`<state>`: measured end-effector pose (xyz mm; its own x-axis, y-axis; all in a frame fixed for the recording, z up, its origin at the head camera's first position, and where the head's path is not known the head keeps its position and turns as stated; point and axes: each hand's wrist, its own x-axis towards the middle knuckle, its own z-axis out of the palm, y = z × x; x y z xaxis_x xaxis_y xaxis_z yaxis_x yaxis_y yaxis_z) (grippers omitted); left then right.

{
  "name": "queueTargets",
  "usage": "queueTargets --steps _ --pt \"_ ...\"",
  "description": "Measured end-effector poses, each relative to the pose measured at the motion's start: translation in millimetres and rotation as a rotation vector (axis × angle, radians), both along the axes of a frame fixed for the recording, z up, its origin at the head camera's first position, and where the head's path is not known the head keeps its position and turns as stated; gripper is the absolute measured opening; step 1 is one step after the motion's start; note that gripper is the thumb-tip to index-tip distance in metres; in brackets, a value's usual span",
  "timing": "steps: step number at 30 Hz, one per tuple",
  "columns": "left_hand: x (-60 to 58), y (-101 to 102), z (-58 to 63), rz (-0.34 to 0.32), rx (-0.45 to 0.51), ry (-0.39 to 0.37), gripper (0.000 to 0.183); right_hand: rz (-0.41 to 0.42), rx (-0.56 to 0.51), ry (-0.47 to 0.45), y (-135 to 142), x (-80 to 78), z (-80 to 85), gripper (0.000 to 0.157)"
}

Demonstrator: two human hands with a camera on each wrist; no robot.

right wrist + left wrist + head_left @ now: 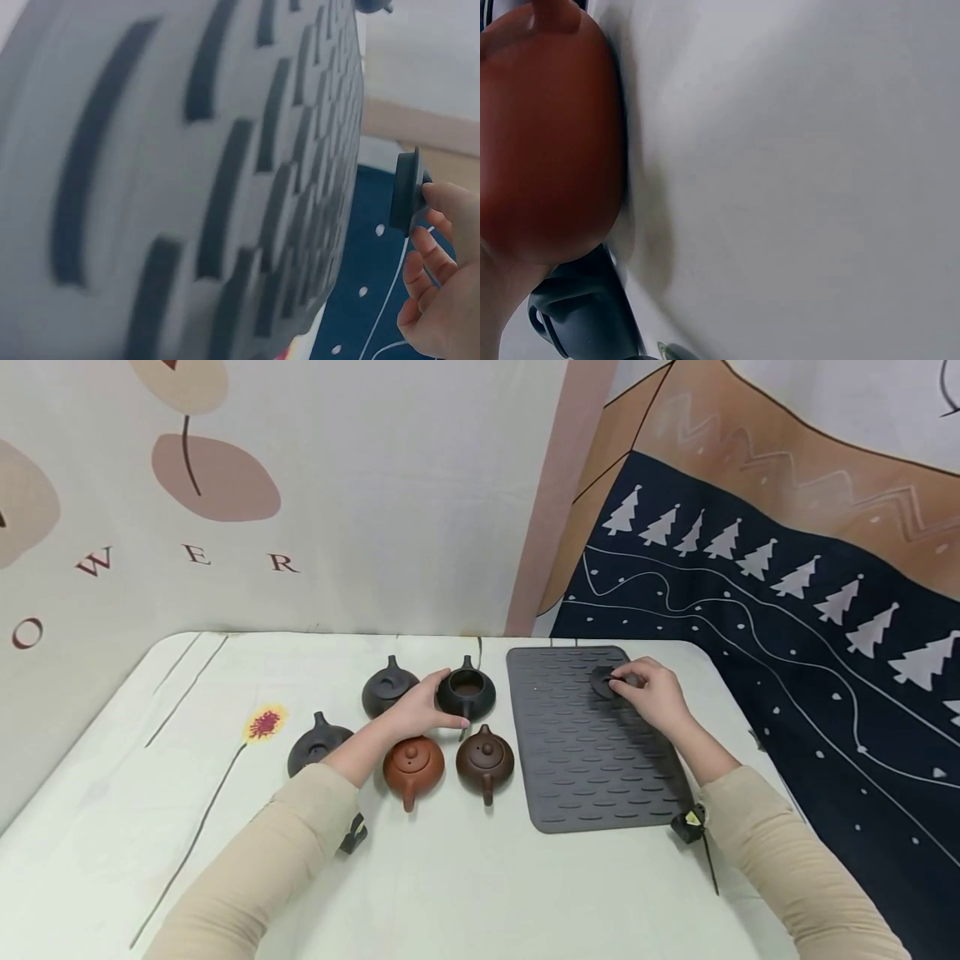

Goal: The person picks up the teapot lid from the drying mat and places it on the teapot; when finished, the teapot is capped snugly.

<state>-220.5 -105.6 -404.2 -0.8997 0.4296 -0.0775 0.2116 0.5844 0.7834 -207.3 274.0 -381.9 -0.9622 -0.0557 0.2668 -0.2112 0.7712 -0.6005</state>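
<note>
A lidless black teapot (pixel 477 702) stands on the table, its round mouth facing up. My left hand (pixel 418 706) holds its left side, thumb at the front and fingers at the back. In the left wrist view this hand is mostly hidden behind the reddish-brown teapot (pixel 551 142). Over the upper right of the grey ridged mat (pixel 555 760), my right hand (pixel 654 693) pinches a round black teapot lid (pixel 602 683) by its knob. The right wrist view shows the lid (pixel 406 193) edge-on, raised off the mat between thumb and fingers.
Close around the left hand stand a dark brown teapot (pixel 485 760) with its lid on and a black teapot (pixel 387 687). Another black teapot (pixel 315 741) is partly covered by the left forearm. A printed cloth (pixel 750 585) hangs behind the table.
</note>
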Motion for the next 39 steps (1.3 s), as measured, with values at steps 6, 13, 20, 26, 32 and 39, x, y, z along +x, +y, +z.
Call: queueTargets --steps 6,13,20,26,32,39 --pt "-0.3 0 -0.2 0.002 -0.007 -0.002 0.102 0.06 -0.011 0.022 -15 2.3 9.6 0.013" --pt "-0.9 0 0.4 -0.006 -0.007 0.003 0.102 0.108 -0.033 0.05 -31 1.6 20.5 0.011" --pt "-1.3 0 0.3 -0.006 -0.009 0.008 0.101 0.173 -0.065 0.068 -51 -3.6 32.4 0.012" --pt "-0.6 0 0.1 -0.01 -0.019 0.005 0.102 0.19 -0.069 0.038 -71 -6.5 38.6 0.014" --pt "-0.4 -1 0.4 -0.007 -0.014 -0.001 0.102 0.233 -0.098 0.059 -92 -11.3 41.1 0.013" --pt "-0.3 -1 -0.2 -0.002 -0.013 -0.002 0.102 0.281 -0.108 0.067 -116 -17.3 41.7 0.011"
